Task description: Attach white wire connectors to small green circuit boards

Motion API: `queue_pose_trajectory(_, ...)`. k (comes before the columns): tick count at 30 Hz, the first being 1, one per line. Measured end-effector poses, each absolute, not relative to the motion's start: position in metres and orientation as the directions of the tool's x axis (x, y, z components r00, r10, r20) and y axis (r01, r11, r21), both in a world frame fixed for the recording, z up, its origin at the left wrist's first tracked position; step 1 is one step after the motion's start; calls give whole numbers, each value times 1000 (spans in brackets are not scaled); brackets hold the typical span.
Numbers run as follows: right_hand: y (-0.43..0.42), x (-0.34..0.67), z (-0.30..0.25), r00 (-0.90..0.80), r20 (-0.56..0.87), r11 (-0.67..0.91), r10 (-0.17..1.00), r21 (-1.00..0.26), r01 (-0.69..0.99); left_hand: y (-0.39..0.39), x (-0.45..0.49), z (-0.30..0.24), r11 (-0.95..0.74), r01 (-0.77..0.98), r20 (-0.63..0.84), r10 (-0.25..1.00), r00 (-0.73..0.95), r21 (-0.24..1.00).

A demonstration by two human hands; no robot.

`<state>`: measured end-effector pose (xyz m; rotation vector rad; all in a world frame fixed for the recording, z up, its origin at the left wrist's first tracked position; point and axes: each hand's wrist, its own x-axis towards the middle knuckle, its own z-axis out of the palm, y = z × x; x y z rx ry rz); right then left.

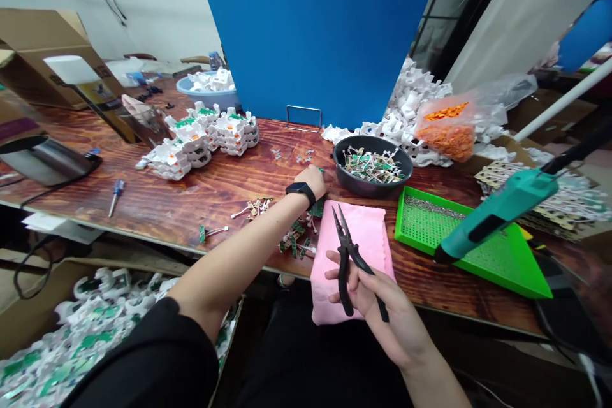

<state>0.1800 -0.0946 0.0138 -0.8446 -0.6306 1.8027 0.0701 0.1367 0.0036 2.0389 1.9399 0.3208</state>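
My right hand [377, 306] grips black needle-nose pliers [349, 248] by the handles, jaws pointing away, above a pink cushion [368, 229] at the table's front edge. My left hand [313, 180], with a black smartwatch [300, 190] on the wrist, reaches forward and rests knuckles-up on the wooden table [191, 197] beside the dark bowl [354, 186]. Its fingers are curled over small parts; what they hold is hidden. Small green circuit boards with wires [296, 236] lie scattered under that forearm.
The dark bowl holds several wired boards. A green perforated tray [482, 255] and a teal glue gun [497, 210] sit at right. White plastic housings [201, 137] are stacked left; more are piled at back right [411, 102] with an orange bag [449, 134]. A screwdriver [115, 194] lies left. A blue panel [315, 32] stands behind.
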Motion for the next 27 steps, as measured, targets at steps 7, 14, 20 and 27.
queue_pose_trajectory(7, -95, 186, 8, -179, -265, -320, 947, -800, -507, 140, 44, 36, -127, 914, 90, 991, 100, 385)
queue_pose_trajectory(14, -93, 182, 1, -38, -255, -257, 966, -936, -240, 74, 6, 74, -578, 766, 463, 781, 419, 282)
queue_pose_trajectory(20, -95, 173, 2, 58, -220, -216, 974, -974, -63, 47, -11, 52, -659, 715, 475, 719, 508, 233)
queue_pose_trajectory(27, -89, 168, 9, 113, -141, -143, 984, -989, 19, 54, -12, 39, -661, 678, 490, 729, 478, 322)
